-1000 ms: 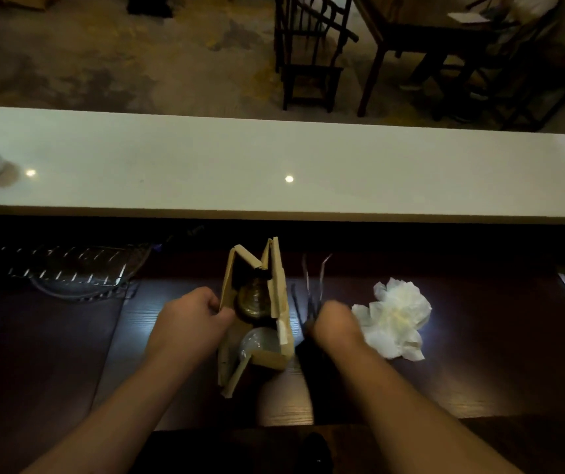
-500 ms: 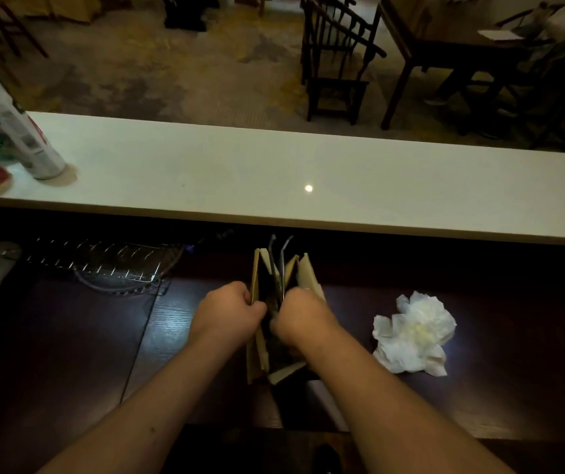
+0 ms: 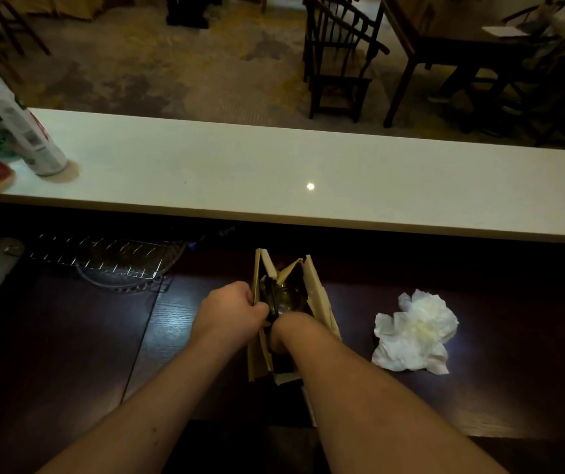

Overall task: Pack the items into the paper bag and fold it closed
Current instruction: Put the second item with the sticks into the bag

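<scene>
A brown paper bag (image 3: 318,295) stands open on the dark wooden table (image 3: 513,388). An amber glass jar (image 3: 286,299) shows inside its mouth. My left hand (image 3: 229,309) pinches the bag's left rim and holds it apart. My right hand (image 3: 282,331) reaches down into the bag from the near side. Its fingers are hidden by the paper, so whatever it holds cannot be seen. A crumpled white tissue (image 3: 414,333) lies on the table to the right of the bag.
A long white counter (image 3: 308,159) runs across just behind the bag. On its left end stand a spray can (image 3: 31,135) and packets. A wire rack (image 3: 103,258) sits under the counter at the left. Chairs and a table stand on the floor beyond.
My right hand carried thin metal utensils from beside the bag over its mouth and has sunk into it; the utensils no longer stick out. My left hand stayed on the rim.
</scene>
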